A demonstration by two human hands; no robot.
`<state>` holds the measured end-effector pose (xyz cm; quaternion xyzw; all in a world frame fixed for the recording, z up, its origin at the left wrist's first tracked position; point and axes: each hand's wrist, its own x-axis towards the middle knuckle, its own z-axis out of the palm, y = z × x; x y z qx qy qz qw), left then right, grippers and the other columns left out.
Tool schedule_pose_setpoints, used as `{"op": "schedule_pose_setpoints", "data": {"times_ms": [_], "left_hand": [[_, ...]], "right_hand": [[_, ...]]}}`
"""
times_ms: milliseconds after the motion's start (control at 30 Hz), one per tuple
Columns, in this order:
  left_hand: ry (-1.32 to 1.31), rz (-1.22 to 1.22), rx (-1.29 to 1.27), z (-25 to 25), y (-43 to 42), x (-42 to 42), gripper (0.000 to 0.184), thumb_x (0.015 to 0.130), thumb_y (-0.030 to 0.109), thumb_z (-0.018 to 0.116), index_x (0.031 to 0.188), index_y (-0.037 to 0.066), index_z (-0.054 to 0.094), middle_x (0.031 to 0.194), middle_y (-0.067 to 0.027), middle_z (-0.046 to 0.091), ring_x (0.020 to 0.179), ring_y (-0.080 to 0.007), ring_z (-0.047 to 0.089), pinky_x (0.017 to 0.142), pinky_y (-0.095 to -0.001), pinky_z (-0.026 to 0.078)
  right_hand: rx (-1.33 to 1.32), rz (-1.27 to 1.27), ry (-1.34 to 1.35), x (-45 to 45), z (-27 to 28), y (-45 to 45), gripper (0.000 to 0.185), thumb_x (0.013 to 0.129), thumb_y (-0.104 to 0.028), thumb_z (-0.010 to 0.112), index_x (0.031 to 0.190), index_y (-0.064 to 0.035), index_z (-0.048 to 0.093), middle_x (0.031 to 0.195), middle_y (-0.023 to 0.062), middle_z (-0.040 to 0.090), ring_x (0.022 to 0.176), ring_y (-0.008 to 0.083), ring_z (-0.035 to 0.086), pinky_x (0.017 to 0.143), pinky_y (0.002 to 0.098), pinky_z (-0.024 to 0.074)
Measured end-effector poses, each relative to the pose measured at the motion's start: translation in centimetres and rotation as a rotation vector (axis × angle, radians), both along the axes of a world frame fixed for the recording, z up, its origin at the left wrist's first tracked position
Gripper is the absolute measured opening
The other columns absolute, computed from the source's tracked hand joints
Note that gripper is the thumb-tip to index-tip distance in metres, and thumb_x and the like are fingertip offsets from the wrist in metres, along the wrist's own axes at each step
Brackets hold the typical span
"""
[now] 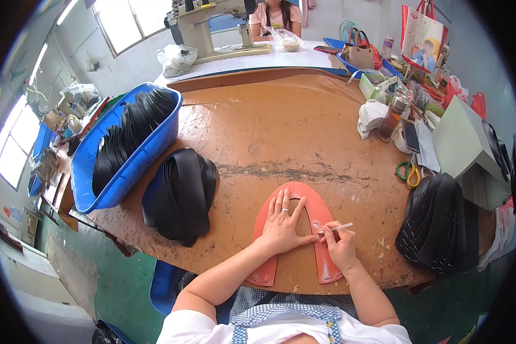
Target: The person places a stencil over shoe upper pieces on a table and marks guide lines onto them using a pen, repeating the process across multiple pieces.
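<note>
A red-orange U-shaped template (321,215) lies on the brown table with its curved end pointing away from me. My left hand (282,225), wearing a ring, rests flat on its left arm and across the inner gap, fingers spread. The thumb reaches the right arm of the template. My right hand (339,247) pinches a slim whitish pen (343,227), its tip over the template's right arm near my left thumb. Pale marks show on that arm below my right hand. What the tip touches is too small to tell.
Black cut pieces (179,195) are stacked at left beside a blue bin (170,117) of similar pieces. At right are another black stack (440,223), scissors (411,179), a phone (410,136) and a bottle (391,119). A person (276,17) sits beyond a sewing machine (209,26).
</note>
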<state>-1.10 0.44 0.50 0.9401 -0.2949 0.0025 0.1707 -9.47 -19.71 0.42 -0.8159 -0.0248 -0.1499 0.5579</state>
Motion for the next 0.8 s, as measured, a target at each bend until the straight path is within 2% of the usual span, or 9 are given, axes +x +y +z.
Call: {"op": "schedule_pose_setpoints", "data": {"times_ms": [133, 333, 533, 633, 800], "left_hand": [[-0.012, 0.010, 0.003, 0.0, 0.0, -0.1, 0.126, 0.077, 0.085, 0.072, 0.170, 0.012, 0.030, 0.172, -0.0380, 0.013, 0.163, -0.0512, 0.010, 0.131, -0.0580, 0.011], [-0.040, 0.004, 0.001, -0.2, 0.0, -0.1, 0.125, 0.077, 0.085, 0.072, 0.170, 0.010, 0.032, 0.171, -0.0393, 0.014, 0.162, -0.0524, 0.012, 0.131, -0.0583, 0.011], [-0.088, -0.007, 0.006, -0.5, 0.0, -0.1, 0.123, 0.076, 0.081, 0.077, 0.166, 0.008, 0.038, 0.169, -0.0398, 0.019, 0.161, -0.0535, 0.014, 0.130, -0.0597, 0.014], [-0.043, 0.009, -0.002, 0.4, -0.3, -0.2, 0.122, 0.075, 0.080, 0.079, 0.165, 0.007, 0.040, 0.169, -0.0399, 0.021, 0.161, -0.0525, 0.015, 0.130, -0.0605, 0.014], [-0.034, 0.014, 0.012, 0.4, -0.2, -0.2, 0.124, 0.076, 0.082, 0.077, 0.167, 0.007, 0.037, 0.169, -0.0405, 0.020, 0.161, -0.0518, 0.013, 0.130, -0.0610, 0.014]], "right_hand": [[0.016, 0.005, 0.007, -0.1, -0.1, 0.0, 0.007, 0.106, -0.007, 0.067, 0.103, -0.0013, 0.070, 0.080, 0.0061, 0.076, 0.071, 0.0129, 0.074, 0.065, 0.0278, 0.0582], [0.026, -0.004, 0.028, -0.1, -0.3, -0.1, 0.007, 0.105, -0.007, 0.068, 0.104, -0.0014, 0.071, 0.080, 0.0068, 0.076, 0.071, 0.0133, 0.074, 0.065, 0.0283, 0.0584], [0.013, -0.007, -0.050, 0.1, -0.4, 0.0, 0.009, 0.105, -0.011, 0.069, 0.107, -0.0025, 0.073, 0.081, 0.0095, 0.077, 0.069, 0.0157, 0.074, 0.065, 0.0316, 0.0586], [-0.028, -0.003, 0.009, -0.1, -0.5, -0.2, 0.010, 0.107, -0.008, 0.065, 0.107, -0.0003, 0.072, 0.083, 0.0084, 0.077, 0.075, 0.0120, 0.074, 0.069, 0.0290, 0.0595], [0.021, -0.021, 0.010, 0.1, -0.8, 0.0, 0.010, 0.104, -0.013, 0.070, 0.108, -0.0046, 0.074, 0.077, 0.0085, 0.075, 0.067, 0.0160, 0.074, 0.061, 0.0313, 0.0574]]}}
